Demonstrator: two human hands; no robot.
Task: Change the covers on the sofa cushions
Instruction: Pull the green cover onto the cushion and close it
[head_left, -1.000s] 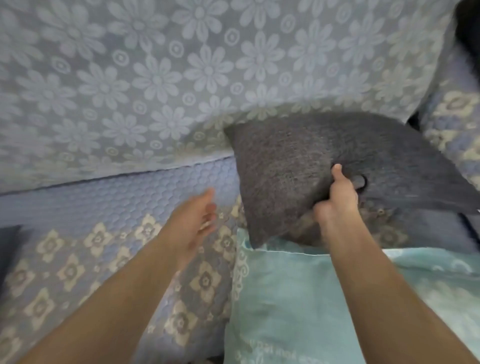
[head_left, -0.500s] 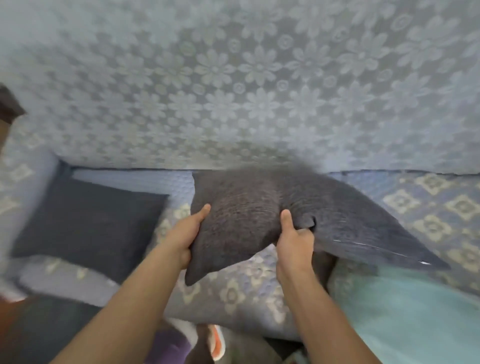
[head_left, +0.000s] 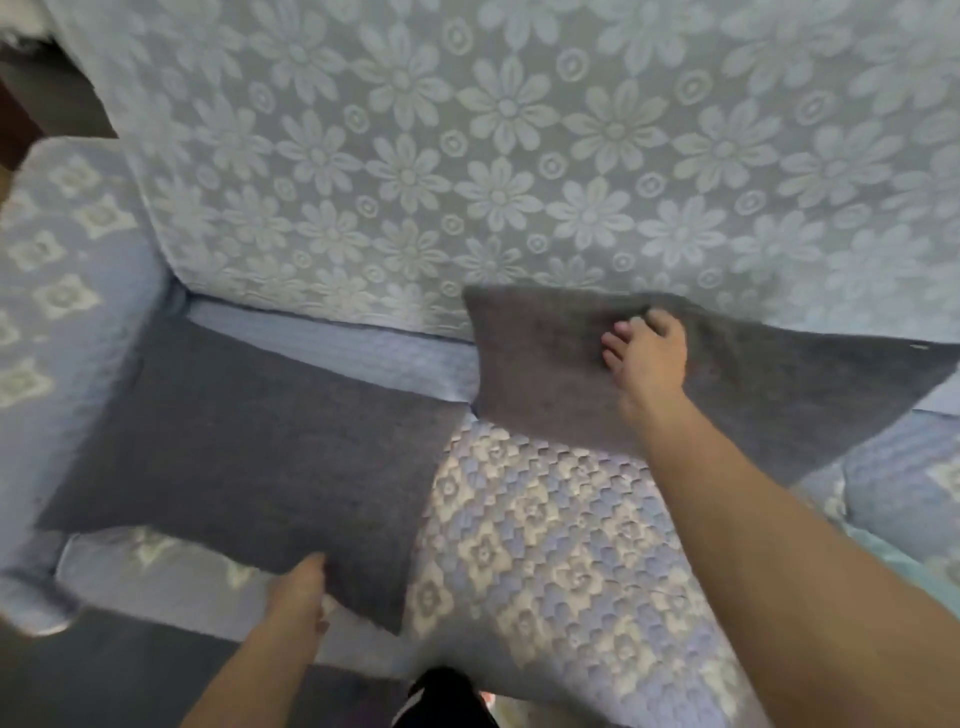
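Two dark grey cushions lie on a sofa with blue patterned covers. One grey cushion (head_left: 249, 457) lies flat on the seat at the left, against the armrest. My left hand (head_left: 298, 597) grips its front edge, thumb on top. The other grey cushion (head_left: 535, 374) leans against the backrest at centre right. My right hand (head_left: 649, 358) is on its face near the top, fingers curled into the fabric.
The floral backrest cover (head_left: 467, 156) fills the upper view. The quilted seat cover (head_left: 545, 545) lies between the cushions. The armrest (head_left: 57, 270) bounds the left side. A strip of teal fabric (head_left: 924, 566) shows at the right edge. A dark object (head_left: 447, 696) sits below the seat front.
The view swung left. My right hand carried the grey cushion up against the backrest. My left hand let go of it and took the front edge of the flat left cushion.
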